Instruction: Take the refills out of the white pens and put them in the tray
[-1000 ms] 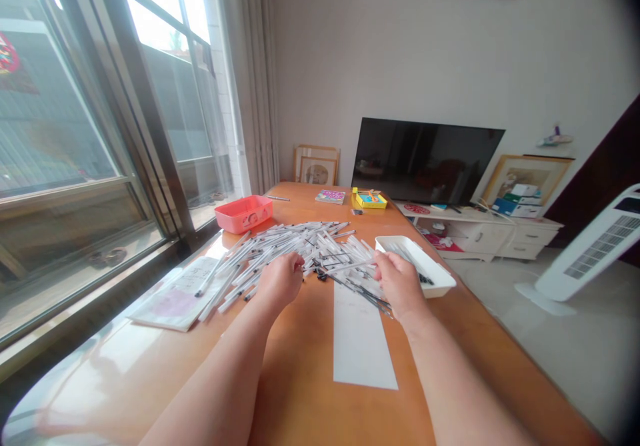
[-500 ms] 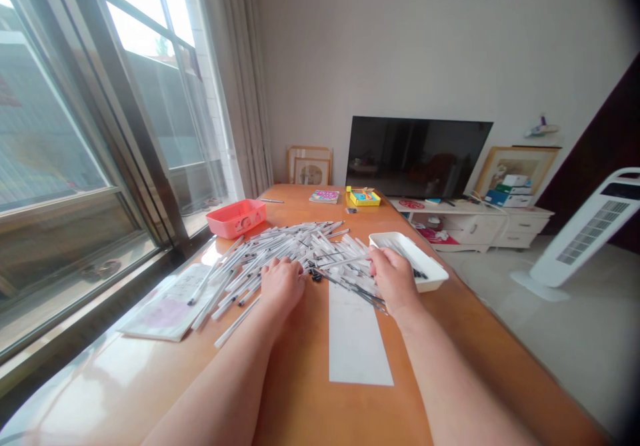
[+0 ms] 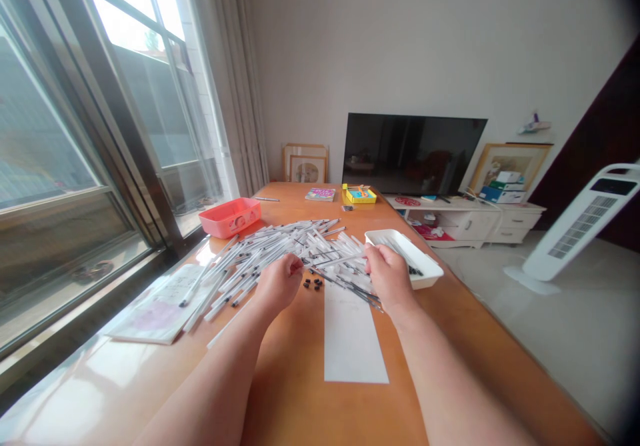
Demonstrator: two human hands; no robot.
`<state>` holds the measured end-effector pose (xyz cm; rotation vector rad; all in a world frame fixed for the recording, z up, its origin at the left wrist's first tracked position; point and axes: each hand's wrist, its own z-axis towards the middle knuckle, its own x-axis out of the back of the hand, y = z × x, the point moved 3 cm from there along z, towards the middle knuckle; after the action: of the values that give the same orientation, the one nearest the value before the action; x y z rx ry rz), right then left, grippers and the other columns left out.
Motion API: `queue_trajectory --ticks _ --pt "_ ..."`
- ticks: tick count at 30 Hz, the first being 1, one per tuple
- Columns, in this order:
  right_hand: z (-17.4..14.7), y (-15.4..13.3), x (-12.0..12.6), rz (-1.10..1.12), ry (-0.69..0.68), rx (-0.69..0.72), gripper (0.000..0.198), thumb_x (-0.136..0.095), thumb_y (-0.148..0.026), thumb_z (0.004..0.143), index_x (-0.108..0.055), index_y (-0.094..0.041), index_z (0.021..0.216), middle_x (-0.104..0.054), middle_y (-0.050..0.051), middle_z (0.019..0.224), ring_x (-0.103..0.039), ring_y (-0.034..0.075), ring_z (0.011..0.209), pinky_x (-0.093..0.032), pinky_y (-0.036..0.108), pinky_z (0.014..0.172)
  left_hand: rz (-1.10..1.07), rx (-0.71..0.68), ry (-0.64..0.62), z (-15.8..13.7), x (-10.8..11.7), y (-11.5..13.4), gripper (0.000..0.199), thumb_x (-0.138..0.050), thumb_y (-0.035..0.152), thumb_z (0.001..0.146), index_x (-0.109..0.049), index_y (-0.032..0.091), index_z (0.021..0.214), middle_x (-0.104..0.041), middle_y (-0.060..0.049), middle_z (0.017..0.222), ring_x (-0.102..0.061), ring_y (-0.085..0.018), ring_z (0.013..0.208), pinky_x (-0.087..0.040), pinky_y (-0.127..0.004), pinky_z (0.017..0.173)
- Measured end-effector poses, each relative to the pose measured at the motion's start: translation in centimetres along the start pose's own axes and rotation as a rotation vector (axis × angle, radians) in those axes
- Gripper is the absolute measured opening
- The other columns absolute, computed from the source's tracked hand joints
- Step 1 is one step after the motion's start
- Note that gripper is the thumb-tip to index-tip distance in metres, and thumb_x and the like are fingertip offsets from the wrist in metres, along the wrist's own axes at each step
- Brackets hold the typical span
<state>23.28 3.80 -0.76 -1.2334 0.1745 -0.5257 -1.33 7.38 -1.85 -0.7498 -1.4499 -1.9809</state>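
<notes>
My right hand (image 3: 389, 274) is closed on a pale, see-through pen barrel (image 3: 345, 259), which points left across the gap between my hands. My left hand (image 3: 281, 282) has its fingers pinched together near the barrel's left end. What sits in that pinch is too small to make out, and I cannot tell if it touches the barrel. Several small black plugs (image 3: 313, 285) lie on the table just right of my left hand. Behind both hands spreads a big heap of white pen barrels (image 3: 270, 249). Thin dark refills (image 3: 361, 291) lie beside my right hand.
A white tray (image 3: 430, 273) holding pen parts stands right of my right hand. A red basket (image 3: 231, 218) is at the back left. A paper strip (image 3: 353, 346) lies in front, a booklet (image 3: 150, 309) at left. Farther back are a yellow box (image 3: 361, 197) and a magazine (image 3: 320, 195).
My left hand has lifted from the black plugs, which now show loose on the table, and its fingers have pinched together. My right hand still holds the barrel. The view has shifted slightly.
</notes>
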Motion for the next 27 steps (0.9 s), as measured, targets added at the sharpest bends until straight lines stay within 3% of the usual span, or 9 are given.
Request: queue_trajectory --ticks 4,8,19,27 --pt "0.0 0.1 0.0 -0.007 0.016 0.009 0.045 -0.051 -0.057 0.090 -0.050 -0.021 0.062 -0.050 -0.003 0.052 -0.042 0.012 0.049 -0.033 0.025 0.049 -0.525 0.054 -0.077 -0.3 -0.5 0.6 0.024 -0.066 0.038 0.079 -0.066 0.019 0.093 -0.071 -0.005 0.087 -0.062 -0.020 0.078 -0.043 -0.029 0.071" --pt "0.1 0.2 0.0 0.002 0.045 -0.007 0.044 -0.051 -0.057 0.090 -0.053 -0.021 0.066 -0.051 -0.003 0.053 -0.041 0.012 0.048 -0.033 0.025 0.048 -0.783 0.105 -0.139 -0.8 -0.4 1.5 0.028 -0.074 0.039 0.075 -0.068 0.017 0.090 -0.071 -0.006 0.087 -0.063 -0.020 0.084 -0.044 -0.031 0.080" --pt "0.1 0.1 0.2 -0.015 0.060 0.008 0.045 -0.051 -0.057 0.090 -0.052 -0.021 0.064 -0.051 -0.003 0.053 -0.041 0.012 0.049 -0.034 0.025 0.049 -0.887 0.162 -0.167 -0.9 -0.1 1.8 0.024 -0.076 0.036 0.075 -0.069 0.017 0.089 -0.072 -0.005 0.083 -0.058 -0.016 0.078 -0.039 -0.026 0.072" --pt "-0.1 0.4 -0.5 0.066 -0.034 -0.055 0.039 -0.054 -0.054 0.087 -0.056 -0.020 0.068 -0.052 -0.002 0.057 -0.041 0.012 0.050 -0.033 0.025 0.048 -0.965 0.206 -0.191 -0.6 -1.3 0.9 0.027 -0.074 0.039 0.078 -0.069 0.016 0.093 -0.071 -0.005 0.084 -0.051 -0.010 0.065 -0.036 -0.024 0.063"
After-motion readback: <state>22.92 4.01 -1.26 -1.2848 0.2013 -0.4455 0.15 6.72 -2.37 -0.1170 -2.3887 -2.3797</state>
